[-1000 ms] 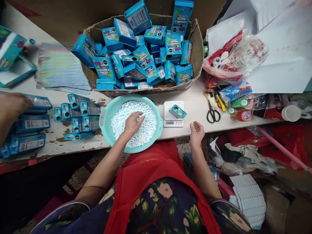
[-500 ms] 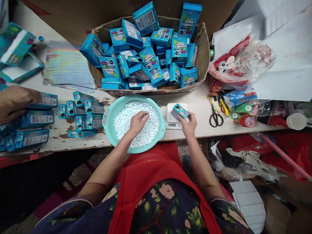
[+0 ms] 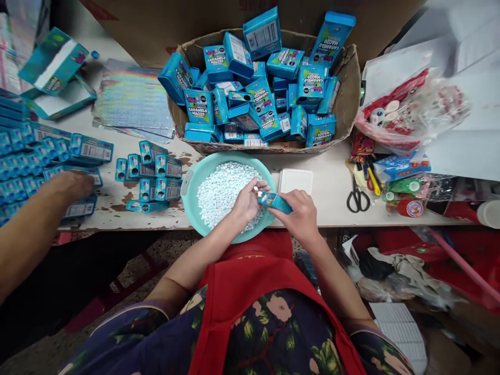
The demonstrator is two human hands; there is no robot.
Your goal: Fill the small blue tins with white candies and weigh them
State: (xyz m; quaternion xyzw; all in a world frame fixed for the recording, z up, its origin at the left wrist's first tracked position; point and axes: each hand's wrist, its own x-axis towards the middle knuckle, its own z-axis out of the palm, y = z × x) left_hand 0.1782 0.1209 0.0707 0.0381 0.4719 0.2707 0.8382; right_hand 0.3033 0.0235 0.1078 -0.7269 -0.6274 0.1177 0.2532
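My right hand grips a small blue candy box, tilted with its end toward my left hand. My left hand is cupped at that end, palm up, with a few white candies at its fingers. Both hands are over the right side of a turquoise basin filled with small white candies. Just behind my right hand, a white kitchen scale lies with nothing on its plate; its display is hidden.
A cardboard carton behind the basin holds many blue boxes. Small boxes stand in a group at left. A co-worker's hand touches rows of boxes. Scissors, a plastic bag and jars lie at right.
My right hand has lifted the candy box off the scale and brought it left over the basin. My left hand has moved from the candies to the box's end, turning palm up.
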